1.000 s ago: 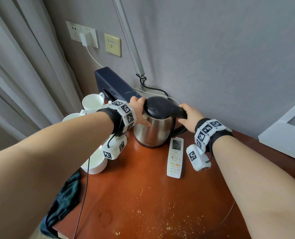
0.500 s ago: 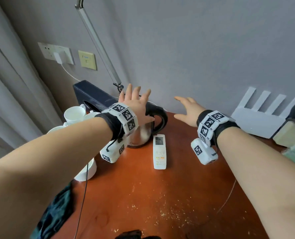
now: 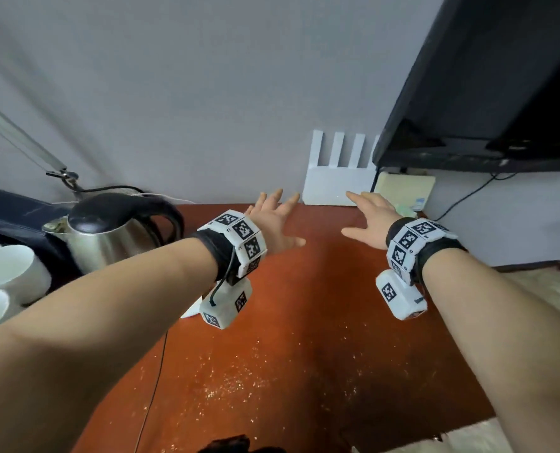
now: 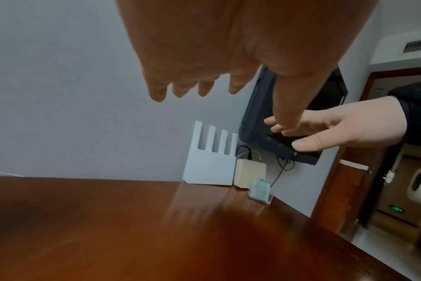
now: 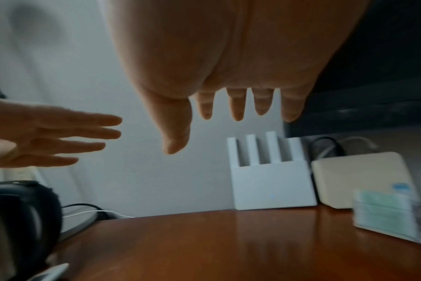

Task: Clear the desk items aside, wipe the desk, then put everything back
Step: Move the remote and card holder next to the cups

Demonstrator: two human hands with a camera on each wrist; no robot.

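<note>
Fingers of both hands are seen stretched out straight and spread, with nothing held in either. Left hand and right hand are raised side by side above the back half of the desk, palms down, pointed at the wall; no contact with the wood is shown in the wrist views, where each palm hangs clear above the surface. A white router with four upright antennas is stood against the wall at the desk's far edge, just ahead of the right hand's fingertips. A cream box is set just beside the router on its right, and a small clear stand of blue-green cards is placed in front of that box near the desk's corner. A steel kettle with a black lid and handle is parked at the left rear, well apart from both hands, with two white cups beside it at the left edge and a dark box behind. One end of a white remote is caught beside the kettle in the right wrist view. Pale crumbs are scattered across the near part of the desk. A black screen is mounted on the wall above the right corner.
</note>
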